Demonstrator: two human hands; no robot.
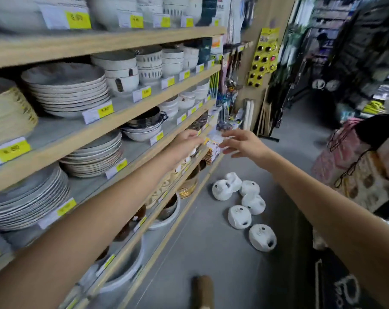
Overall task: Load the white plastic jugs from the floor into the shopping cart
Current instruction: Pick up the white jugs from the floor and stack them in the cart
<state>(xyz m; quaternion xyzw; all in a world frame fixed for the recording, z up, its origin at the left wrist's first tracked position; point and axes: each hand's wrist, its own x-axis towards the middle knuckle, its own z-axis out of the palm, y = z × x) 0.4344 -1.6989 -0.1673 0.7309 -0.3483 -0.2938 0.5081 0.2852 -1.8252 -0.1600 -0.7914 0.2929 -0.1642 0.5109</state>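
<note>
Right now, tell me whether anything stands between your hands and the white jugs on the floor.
Nothing visible does. The left hand and right hand reach out at shelf height, empty; the white jugs lie below them on open grey floor, beside the shelves.

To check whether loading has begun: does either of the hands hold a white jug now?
No, both the left hand and the right hand reach forward empty, while the white jugs lie on the floor.

white jugs (239, 217), yellow price tags (78, 19)
</note>
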